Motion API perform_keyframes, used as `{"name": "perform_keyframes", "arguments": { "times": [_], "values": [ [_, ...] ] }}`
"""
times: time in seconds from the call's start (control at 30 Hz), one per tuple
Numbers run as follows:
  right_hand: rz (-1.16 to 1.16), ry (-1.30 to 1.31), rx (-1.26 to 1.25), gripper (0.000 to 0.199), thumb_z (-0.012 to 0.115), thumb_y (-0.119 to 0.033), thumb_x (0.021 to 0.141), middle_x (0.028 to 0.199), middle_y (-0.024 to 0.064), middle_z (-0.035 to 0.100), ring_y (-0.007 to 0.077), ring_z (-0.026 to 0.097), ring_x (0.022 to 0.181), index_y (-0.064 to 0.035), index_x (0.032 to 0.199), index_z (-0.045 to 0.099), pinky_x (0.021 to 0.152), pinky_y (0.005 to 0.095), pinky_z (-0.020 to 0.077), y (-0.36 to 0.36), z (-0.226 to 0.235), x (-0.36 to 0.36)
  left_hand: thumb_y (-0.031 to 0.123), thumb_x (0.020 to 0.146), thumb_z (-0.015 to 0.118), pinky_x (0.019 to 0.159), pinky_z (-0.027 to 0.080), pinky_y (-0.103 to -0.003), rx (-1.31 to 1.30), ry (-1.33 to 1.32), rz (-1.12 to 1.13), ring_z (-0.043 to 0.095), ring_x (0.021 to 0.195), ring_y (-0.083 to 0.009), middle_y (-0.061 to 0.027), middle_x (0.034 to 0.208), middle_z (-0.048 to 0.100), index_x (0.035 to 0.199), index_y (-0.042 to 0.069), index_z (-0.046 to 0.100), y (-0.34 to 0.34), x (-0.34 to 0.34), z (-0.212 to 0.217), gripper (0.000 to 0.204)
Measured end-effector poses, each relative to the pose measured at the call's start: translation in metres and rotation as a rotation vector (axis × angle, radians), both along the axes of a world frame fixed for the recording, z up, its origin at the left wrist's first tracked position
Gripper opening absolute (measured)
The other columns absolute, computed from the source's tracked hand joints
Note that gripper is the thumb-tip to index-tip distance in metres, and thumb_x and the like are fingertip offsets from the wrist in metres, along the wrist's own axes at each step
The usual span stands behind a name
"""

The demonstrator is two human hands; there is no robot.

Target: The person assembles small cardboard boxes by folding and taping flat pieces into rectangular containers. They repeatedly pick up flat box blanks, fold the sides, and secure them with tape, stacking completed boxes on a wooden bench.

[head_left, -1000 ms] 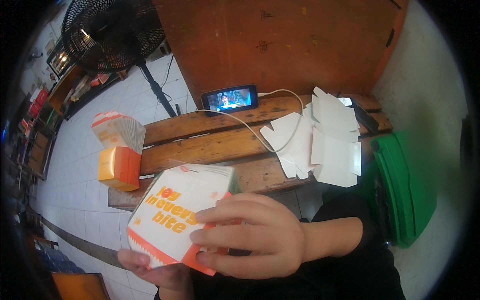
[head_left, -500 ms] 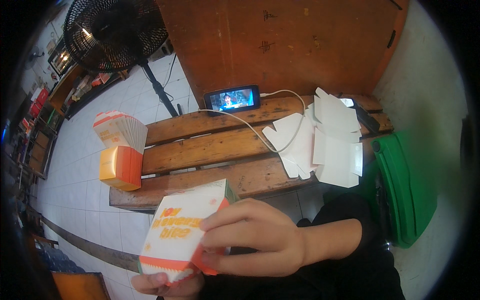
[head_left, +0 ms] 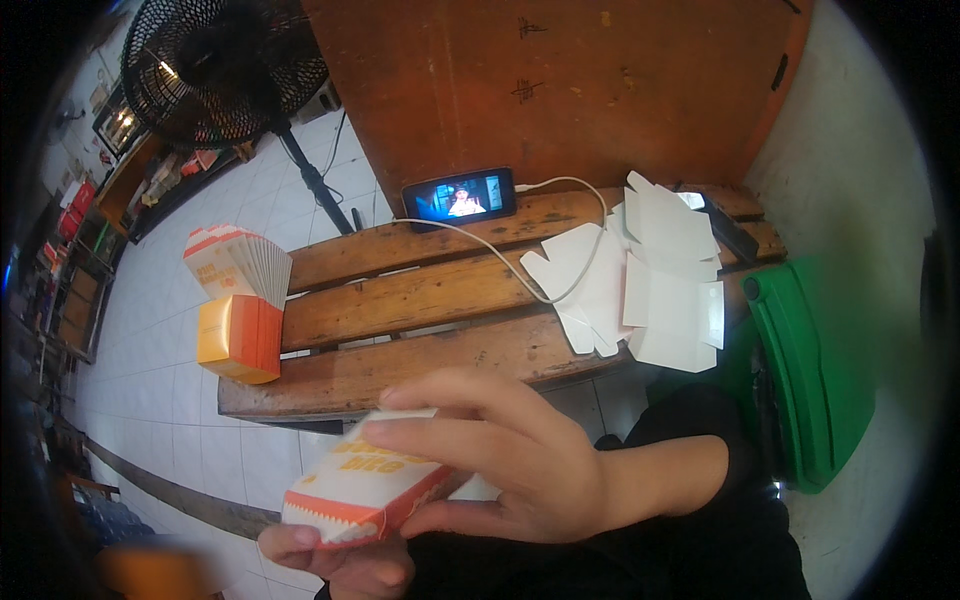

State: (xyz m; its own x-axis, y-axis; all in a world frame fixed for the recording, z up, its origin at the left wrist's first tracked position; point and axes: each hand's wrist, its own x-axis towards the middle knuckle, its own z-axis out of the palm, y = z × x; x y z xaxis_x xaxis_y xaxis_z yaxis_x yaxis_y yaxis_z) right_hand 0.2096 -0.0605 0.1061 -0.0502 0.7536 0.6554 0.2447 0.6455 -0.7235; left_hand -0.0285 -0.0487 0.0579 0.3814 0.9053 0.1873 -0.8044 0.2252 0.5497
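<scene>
Low in the middle of the head view I hold a small white cardboard box (head_left: 335, 490) with orange edges and yellow lettering. My left hand (head_left: 365, 570) grips its lower end, the thumb at the near corner. My right hand (head_left: 540, 460) reaches over it from the right, with its fingers across the top face and the thumb against the near orange side. The box's far end is hidden behind the right-hand fingers. On the bench's left end, a fanned stack of flat printed cartons (head_left: 230, 262) stands behind a yellow-and-orange box (head_left: 245, 335).
Unfolded white carton blanks (head_left: 672, 300) lie on the slatted wooden bench (head_left: 420, 300). A phone (head_left: 458, 198) with a lit screen leans at the back, its white cable (head_left: 490, 250) looping forward. To the right is a green bin (head_left: 820, 380); a black fan (head_left: 225, 70) stands behind left.
The box has tilted away and its top face looks foreshortened. My right hand has risen over that face, its fingers now covering the far part. My left hand keeps its hold below.
</scene>
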Motion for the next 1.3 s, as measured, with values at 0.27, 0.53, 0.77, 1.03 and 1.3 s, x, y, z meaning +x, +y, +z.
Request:
{"name": "perform_keyframes", "arguments": {
  "times": [0.27,0.53,0.77,1.03,1.3],
  "values": [
    [-0.012,-0.211,0.317,0.023,0.084,-0.014,0.085,0.11,0.0078,0.072,0.021,0.065,0.104,-0.009,0.106,0.075,0.081,0.0333,0.0506,-0.011,0.002,0.008,0.065,0.103,0.044,0.117,0.04,-0.058,0.37,0.371,0.464,0.045,0.143,-0.0405,-0.0224,0.159,0.037,0.168,0.02,-0.002,0.015,0.033,0.014,0.091],
    [0.078,-0.242,0.003,0.057,0.08,-0.02,0.091,0.141,0.0204,0.054,0.0295,0.063,0.116,-0.0036,0.139,0.055,0.091,0.0421,0.0563,0.014,-0.011,0.0,0.013,0.103,0.064,0.11,0.051,-0.047,0.403,0.462,0.646,0.057,0.132,-0.0306,-0.018,0.147,0.054,0.157,0.008,0.03,0.023,0.032,0.008,0.064],
    [0.236,0.398,-0.524,0.047,0.074,-0.015,0.097,0.132,0.0219,0.06,0.0241,0.07,0.102,0.0008,0.137,0.056,0.084,0.0319,0.0591,0.007,-0.008,-0.003,-0.001,0.102,0.06,0.096,0.053,-0.036,0.917,1.077,0.597,0.069,0.106,-0.0241,-0.0199,0.113,0.069,0.138,0.005,0.046,0.031,0.033,-0.002,0.039],
    [0.165,0.198,-0.188,0.012,0.075,-0.008,0.092,0.113,0.0128,0.067,0.0254,0.07,0.097,-0.0008,0.1,0.071,0.082,0.0336,0.0567,0.01,-0.017,0.001,0.005,0.099,0.068,0.097,0.048,-0.03,0.423,0.651,0.422,0.066,0.104,-0.0182,-0.0106,0.115,0.069,0.131,0.0,0.052,0.035,0.032,-0.005,0.036],
    [0.054,-0.065,-0.068,0.02,0.08,-0.007,0.085,0.108,0.0132,0.058,0.0266,0.064,0.096,-0.002,0.092,0.063,0.079,0.0326,0.0544,0.004,-0.017,0.0,0.006,0.097,0.069,0.089,0.056,-0.032,0.343,0.801,0.523,0.07,0.1,-0.0199,-0.0123,0.119,0.07,0.129,-0.003,0.059,0.024,0.03,-0.014,0.034]
  ]
}}
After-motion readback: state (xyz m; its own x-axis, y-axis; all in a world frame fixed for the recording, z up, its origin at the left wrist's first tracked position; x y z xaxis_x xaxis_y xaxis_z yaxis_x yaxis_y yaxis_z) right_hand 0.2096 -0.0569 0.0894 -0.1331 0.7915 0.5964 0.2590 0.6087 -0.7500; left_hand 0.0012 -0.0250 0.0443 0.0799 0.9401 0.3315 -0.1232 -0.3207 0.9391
